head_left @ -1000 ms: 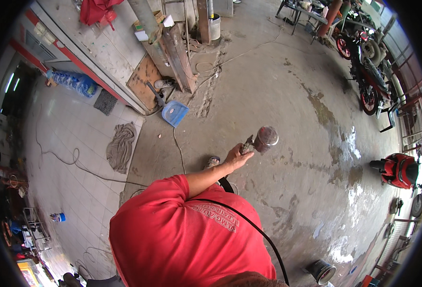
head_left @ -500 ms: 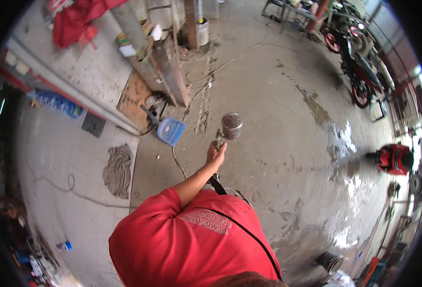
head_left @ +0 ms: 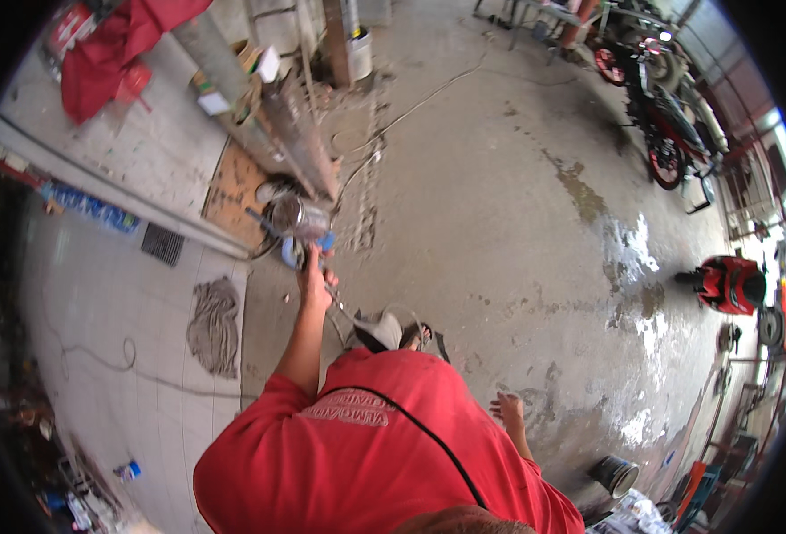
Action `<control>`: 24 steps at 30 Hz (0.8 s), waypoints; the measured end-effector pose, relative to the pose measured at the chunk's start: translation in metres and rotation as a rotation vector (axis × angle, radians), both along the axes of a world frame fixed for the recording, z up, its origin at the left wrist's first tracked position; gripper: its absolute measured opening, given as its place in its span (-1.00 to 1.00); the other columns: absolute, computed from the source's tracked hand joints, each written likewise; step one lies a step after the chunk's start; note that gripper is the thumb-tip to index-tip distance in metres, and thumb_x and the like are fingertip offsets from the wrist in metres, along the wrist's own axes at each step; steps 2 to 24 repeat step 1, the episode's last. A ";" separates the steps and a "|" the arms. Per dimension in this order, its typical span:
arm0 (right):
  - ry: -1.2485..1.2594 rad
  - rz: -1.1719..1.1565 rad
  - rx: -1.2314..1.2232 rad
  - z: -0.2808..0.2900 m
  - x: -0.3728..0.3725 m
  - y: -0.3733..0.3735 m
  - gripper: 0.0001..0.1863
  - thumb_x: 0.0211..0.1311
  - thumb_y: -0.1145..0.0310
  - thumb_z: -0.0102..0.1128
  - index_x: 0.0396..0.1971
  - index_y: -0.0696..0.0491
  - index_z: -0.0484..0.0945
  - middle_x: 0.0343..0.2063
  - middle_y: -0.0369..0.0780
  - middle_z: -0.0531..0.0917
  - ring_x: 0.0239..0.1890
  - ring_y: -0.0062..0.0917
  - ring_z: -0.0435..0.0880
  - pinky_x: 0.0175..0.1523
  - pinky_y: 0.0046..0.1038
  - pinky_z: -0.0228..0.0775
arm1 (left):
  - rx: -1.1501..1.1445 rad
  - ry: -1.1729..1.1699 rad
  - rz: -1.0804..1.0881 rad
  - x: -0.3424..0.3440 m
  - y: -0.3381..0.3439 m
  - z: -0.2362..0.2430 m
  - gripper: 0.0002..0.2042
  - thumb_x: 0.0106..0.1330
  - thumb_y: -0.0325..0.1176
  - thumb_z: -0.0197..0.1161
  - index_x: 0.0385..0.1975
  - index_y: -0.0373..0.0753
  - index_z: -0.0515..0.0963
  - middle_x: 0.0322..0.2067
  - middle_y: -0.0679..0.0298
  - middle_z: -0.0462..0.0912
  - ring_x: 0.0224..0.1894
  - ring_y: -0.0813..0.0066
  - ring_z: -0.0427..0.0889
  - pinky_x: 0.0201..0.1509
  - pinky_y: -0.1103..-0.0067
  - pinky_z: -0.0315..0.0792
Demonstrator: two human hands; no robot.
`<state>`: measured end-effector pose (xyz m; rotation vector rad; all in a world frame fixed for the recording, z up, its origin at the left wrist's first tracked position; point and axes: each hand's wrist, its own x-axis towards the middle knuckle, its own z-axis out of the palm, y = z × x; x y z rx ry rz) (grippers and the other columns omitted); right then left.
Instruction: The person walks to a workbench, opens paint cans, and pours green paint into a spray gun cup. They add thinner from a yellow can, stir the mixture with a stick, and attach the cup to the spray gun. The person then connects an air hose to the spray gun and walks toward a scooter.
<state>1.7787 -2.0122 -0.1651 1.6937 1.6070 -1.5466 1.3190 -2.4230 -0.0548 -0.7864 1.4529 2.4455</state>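
My left hand (head_left: 314, 283) is stretched forward and wrapped round the handle of a paint spray gun. The spray gun's round metal cup (head_left: 299, 216), grimy and dull, stands out above the fist. A thin hose (head_left: 338, 311) trails from below that hand toward my feet. Behind the cup, a blue dustpan (head_left: 324, 241) on the floor is mostly covered from sight. Out to the right of my body, low down, my right hand (head_left: 508, 409) holds nothing, its fingers apart. My red shirt hides part of the right arm.
A crumpled grey cloth (head_left: 214, 327) lies on white tiles at left. Posts (head_left: 291, 133) and a board (head_left: 233, 190) lean near the doorway. Motorcycles (head_left: 673, 125) and a red scooter (head_left: 731, 285) stand at right. A bucket (head_left: 620, 476) lies near right; wet patches (head_left: 633, 245) mark the concrete.
My left hand has swung left with the spray gun, which now overlaps the dustpan. My right hand has come into sight at the right, and my feet now show.
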 end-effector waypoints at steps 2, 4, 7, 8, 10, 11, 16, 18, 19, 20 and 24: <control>-0.017 0.059 -0.025 -0.004 -0.005 0.001 -0.62 0.43 0.15 0.19 -0.06 0.21 0.55 -0.32 -0.10 0.77 -0.42 -0.39 0.76 -0.45 -0.37 0.55 | 0.039 0.023 0.019 -0.015 -0.023 -0.005 -0.52 0.43 0.18 0.23 0.08 -0.05 0.44 -0.14 0.32 0.67 -0.67 0.59 0.30 -0.57 0.46 0.28; -0.017 0.059 -0.025 -0.004 -0.005 0.001 -0.62 0.43 0.15 0.19 -0.06 0.21 0.55 -0.32 -0.10 0.77 -0.42 -0.39 0.76 -0.45 -0.37 0.55 | 0.039 0.023 0.019 -0.015 -0.023 -0.005 -0.52 0.43 0.18 0.23 0.08 -0.05 0.44 -0.14 0.32 0.67 -0.67 0.59 0.30 -0.57 0.46 0.28; -0.017 0.059 -0.025 -0.004 -0.005 0.001 -0.62 0.43 0.15 0.19 -0.06 0.21 0.55 -0.32 -0.10 0.77 -0.42 -0.39 0.76 -0.45 -0.37 0.55 | 0.039 0.023 0.019 -0.015 -0.023 -0.005 -0.52 0.43 0.18 0.23 0.08 -0.05 0.44 -0.14 0.32 0.67 -0.67 0.59 0.30 -0.57 0.46 0.28; -0.017 0.059 -0.025 -0.004 -0.005 0.001 -0.62 0.43 0.15 0.19 -0.06 0.21 0.55 -0.32 -0.10 0.77 -0.42 -0.39 0.76 -0.45 -0.37 0.55 | 0.039 0.023 0.019 -0.015 -0.023 -0.005 -0.52 0.43 0.18 0.23 0.08 -0.05 0.44 -0.14 0.32 0.67 -0.67 0.59 0.30 -0.57 0.46 0.28; -0.017 0.059 -0.025 -0.004 -0.005 0.001 -0.62 0.43 0.15 0.19 -0.06 0.21 0.55 -0.32 -0.10 0.77 -0.42 -0.39 0.76 -0.45 -0.37 0.55 | 0.039 0.023 0.019 -0.015 -0.023 -0.005 -0.52 0.43 0.18 0.23 0.08 -0.05 0.44 -0.14 0.32 0.67 -0.67 0.59 0.30 -0.57 0.46 0.28; -0.017 0.059 -0.025 -0.004 -0.005 0.001 -0.62 0.43 0.15 0.19 -0.06 0.21 0.55 -0.32 -0.10 0.77 -0.42 -0.39 0.76 -0.45 -0.37 0.55 | 0.039 0.023 0.019 -0.015 -0.023 -0.005 -0.52 0.43 0.18 0.23 0.08 -0.05 0.44 -0.14 0.32 0.67 -0.67 0.59 0.30 -0.57 0.46 0.28; -0.017 0.059 -0.025 -0.004 -0.005 0.001 -0.62 0.43 0.15 0.19 -0.06 0.21 0.55 -0.32 -0.10 0.77 -0.42 -0.39 0.76 -0.45 -0.37 0.55 | 0.039 0.023 0.019 -0.015 -0.023 -0.005 -0.52 0.43 0.18 0.23 0.08 -0.05 0.44 -0.14 0.32 0.67 -0.67 0.59 0.30 -0.57 0.46 0.28; -0.017 0.059 -0.025 -0.004 -0.005 0.001 -0.62 0.43 0.15 0.19 -0.06 0.21 0.55 -0.32 -0.10 0.77 -0.42 -0.39 0.76 -0.45 -0.37 0.55 | 0.039 0.023 0.019 -0.015 -0.023 -0.005 -0.52 0.43 0.18 0.23 0.08 -0.05 0.44 -0.14 0.32 0.67 -0.67 0.59 0.30 -0.57 0.46 0.28; -0.017 0.059 -0.025 -0.004 -0.005 0.001 -0.62 0.43 0.15 0.19 -0.06 0.21 0.55 -0.32 -0.10 0.77 -0.42 -0.39 0.76 -0.45 -0.37 0.55 | 0.039 0.023 0.019 -0.015 -0.023 -0.005 -0.52 0.43 0.18 0.23 0.08 -0.05 0.44 -0.14 0.32 0.67 -0.67 0.59 0.30 -0.57 0.46 0.28; -0.017 0.059 -0.025 -0.004 -0.005 0.001 -0.62 0.43 0.15 0.19 -0.06 0.21 0.55 -0.32 -0.10 0.77 -0.42 -0.39 0.76 -0.45 -0.37 0.55 | 0.039 0.023 0.019 -0.015 -0.023 -0.005 -0.52 0.43 0.18 0.23 0.08 -0.05 0.44 -0.14 0.32 0.67 -0.67 0.59 0.30 -0.57 0.46 0.28; -0.017 0.059 -0.025 -0.004 -0.005 0.001 -0.62 0.43 0.15 0.19 -0.06 0.21 0.55 -0.32 -0.10 0.77 -0.42 -0.39 0.76 -0.45 -0.37 0.55 | 0.039 0.023 0.019 -0.015 -0.023 -0.005 -0.52 0.43 0.18 0.23 0.08 -0.05 0.44 -0.14 0.32 0.67 -0.67 0.59 0.30 -0.57 0.46 0.28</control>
